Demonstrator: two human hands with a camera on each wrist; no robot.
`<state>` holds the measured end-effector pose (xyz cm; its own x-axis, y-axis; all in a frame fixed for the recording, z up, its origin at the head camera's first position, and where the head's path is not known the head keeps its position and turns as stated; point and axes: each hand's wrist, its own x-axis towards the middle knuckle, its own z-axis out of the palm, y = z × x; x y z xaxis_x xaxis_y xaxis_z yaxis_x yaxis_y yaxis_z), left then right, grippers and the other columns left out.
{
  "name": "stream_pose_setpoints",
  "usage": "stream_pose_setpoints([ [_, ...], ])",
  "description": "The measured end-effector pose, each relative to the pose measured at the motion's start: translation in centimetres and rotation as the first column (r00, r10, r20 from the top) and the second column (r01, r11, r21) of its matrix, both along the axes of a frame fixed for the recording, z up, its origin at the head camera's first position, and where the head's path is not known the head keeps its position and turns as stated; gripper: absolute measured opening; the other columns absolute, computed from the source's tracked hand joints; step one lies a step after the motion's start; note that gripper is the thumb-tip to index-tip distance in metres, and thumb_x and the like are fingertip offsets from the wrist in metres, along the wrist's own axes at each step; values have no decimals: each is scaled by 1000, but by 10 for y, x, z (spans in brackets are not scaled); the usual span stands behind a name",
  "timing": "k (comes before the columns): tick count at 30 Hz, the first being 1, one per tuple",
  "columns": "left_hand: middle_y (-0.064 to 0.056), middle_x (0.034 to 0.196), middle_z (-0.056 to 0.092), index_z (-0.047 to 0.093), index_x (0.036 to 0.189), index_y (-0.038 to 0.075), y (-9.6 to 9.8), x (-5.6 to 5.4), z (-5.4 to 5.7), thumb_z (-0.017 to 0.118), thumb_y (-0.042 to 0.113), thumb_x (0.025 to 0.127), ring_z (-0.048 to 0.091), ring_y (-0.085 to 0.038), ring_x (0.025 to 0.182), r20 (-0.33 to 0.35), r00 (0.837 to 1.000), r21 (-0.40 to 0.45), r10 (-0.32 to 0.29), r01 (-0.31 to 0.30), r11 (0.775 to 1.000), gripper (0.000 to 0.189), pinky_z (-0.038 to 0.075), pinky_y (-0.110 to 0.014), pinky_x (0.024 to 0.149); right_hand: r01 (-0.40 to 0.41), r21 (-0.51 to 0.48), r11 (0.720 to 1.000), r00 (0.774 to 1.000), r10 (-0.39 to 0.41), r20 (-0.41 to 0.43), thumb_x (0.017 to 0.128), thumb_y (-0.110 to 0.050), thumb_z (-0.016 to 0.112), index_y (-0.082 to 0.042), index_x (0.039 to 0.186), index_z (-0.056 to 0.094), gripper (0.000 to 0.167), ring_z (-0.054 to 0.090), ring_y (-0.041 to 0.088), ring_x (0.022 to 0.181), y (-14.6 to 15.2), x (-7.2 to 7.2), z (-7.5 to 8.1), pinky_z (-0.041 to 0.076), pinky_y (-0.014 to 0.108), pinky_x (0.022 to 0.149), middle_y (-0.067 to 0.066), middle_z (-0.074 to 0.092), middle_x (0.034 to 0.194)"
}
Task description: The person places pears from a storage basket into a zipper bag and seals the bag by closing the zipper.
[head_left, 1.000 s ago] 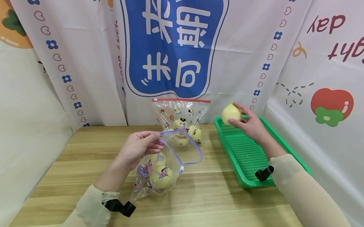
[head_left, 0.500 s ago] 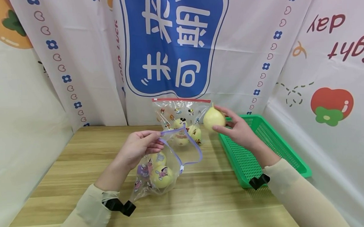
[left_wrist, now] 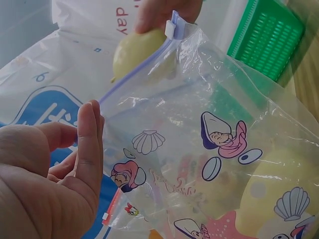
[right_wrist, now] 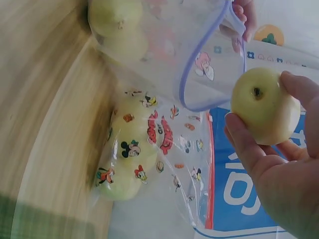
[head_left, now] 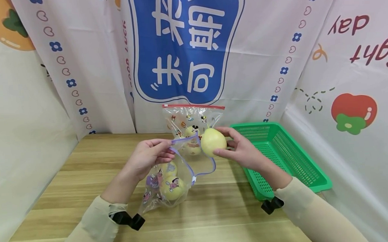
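Note:
My left hand (head_left: 151, 156) pinches the purple-edged mouth of a clear zip bag (head_left: 184, 203) printed with cartoon figures. The bag's mouth gapes toward the right, and pale yellow pears (head_left: 172, 188) lie inside it. In my right hand (head_left: 243, 149) is another pear (head_left: 213, 142), held between thumb and fingers right beside the bag's opening. The right wrist view shows this pear (right_wrist: 264, 105) with its dark blossom end toward the camera. Seen from the left wrist, the held pear (left_wrist: 137, 55) is partly behind the purple zip edge.
Behind the first bag stands a second clear bag (head_left: 193, 112) with a red zip, also holding pears. A green plastic basket (head_left: 281, 146) sits at the right of the wooden table (head_left: 71, 182). Printed cloth (head_left: 99, 67) hangs at the back and sides.
My right hand has carried the pear leftward and down from above the green basket to the mouth of the purple-edged bag. The left hand and its bag have stayed put.

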<state>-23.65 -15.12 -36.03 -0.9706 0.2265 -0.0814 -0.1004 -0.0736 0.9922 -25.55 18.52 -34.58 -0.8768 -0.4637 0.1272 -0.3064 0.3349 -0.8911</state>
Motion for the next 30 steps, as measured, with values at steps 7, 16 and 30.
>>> stream_pose_setpoints([
  [7, -4, 88, 81, 60, 143, -16, 1, -1, 0, 62, 14, 113, 80, -10, 77, 0, 1000, 5, 6, -6, 1000, 42, 70, -22, 75, -67, -9, 998, 997, 67, 38, 99, -16, 84, -13, 162, 44, 75, 66, 40, 136, -10, 10, 0, 69, 40, 100, 15, 50, 160],
  [16, -2, 87, 80, 60, 143, -16, 4, 0, 1, 62, 13, 113, 79, -9, 78, -7, 1000, -3, -1, 1, 1000, 42, 70, -22, 76, -130, 55, 990, 991, 127, 52, 103, -24, 80, -11, 163, 48, 69, 71, 34, 129, -20, 13, -4, 68, 38, 102, 17, 56, 155],
  [30, -4, 91, 81, 64, 139, -13, 10, 1, 7, 65, 17, 112, 80, -11, 81, -19, 999, -27, -27, 26, 999, 41, 70, -24, 79, -196, 224, 955, 976, 166, 144, 105, -38, 74, -12, 164, 51, 69, 72, 22, 115, -55, 0, -12, 70, 39, 93, 11, 68, 140],
])
